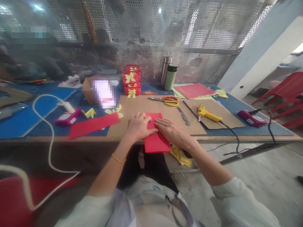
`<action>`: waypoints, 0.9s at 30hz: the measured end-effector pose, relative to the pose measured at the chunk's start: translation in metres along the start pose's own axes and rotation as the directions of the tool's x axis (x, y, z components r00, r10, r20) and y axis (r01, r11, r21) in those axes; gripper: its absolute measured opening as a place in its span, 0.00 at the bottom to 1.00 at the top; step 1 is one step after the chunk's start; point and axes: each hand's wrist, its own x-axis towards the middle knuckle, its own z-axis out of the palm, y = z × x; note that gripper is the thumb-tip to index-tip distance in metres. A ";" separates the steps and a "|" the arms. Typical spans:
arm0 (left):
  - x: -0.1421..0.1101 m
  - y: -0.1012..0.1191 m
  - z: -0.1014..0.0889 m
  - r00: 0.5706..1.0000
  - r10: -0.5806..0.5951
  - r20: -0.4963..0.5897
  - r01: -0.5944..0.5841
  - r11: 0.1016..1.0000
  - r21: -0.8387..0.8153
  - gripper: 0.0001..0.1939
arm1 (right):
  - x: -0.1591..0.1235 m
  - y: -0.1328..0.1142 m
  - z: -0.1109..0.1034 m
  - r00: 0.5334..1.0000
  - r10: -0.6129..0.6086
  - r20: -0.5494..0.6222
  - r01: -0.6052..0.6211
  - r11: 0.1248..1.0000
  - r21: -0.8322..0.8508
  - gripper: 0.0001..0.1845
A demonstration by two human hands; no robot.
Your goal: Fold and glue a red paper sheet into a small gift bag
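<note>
A red paper sheet (156,142) lies on a brown cardboard mat (132,107) and hangs over the table's near edge. My left hand (139,126) rests on its left part with fingers curled down onto it. My right hand (172,132) lies flat on its right part, fingers stretched toward the left hand. Both hands press the sheet; neither lifts it.
A long red strip (94,125) lies to the left. Scissors (167,100), a knife (183,115), a yellow glue gun (208,113), stacked red boxes with yellow bows (132,80), two flasks (168,75), purple devices (67,118) and yellow scraps (181,156) surround them. A mesh screen stands behind the table.
</note>
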 end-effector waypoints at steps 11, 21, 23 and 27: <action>0.009 -0.001 -0.007 0.998 0.020 0.056 -0.024 0.998 0.062 0.27 | -0.011 -0.007 0.012 0.992 0.077 -0.097 -0.071 0.995 0.067 0.22; 0.036 0.006 0.009 0.955 0.141 0.263 -0.107 0.985 -0.139 0.28 | -0.007 -0.009 0.011 0.988 0.053 -0.142 -0.040 0.995 0.088 0.17; 0.033 0.005 0.012 0.946 0.143 0.289 -0.108 0.985 -0.136 0.31 | -0.007 -0.010 0.011 0.985 0.054 -0.161 -0.040 0.995 0.091 0.16; 0.030 0.002 0.009 0.931 0.155 0.330 -0.126 0.986 -0.108 0.35 | -0.011 -0.013 0.010 0.972 0.039 -0.234 -0.011 0.993 0.121 0.14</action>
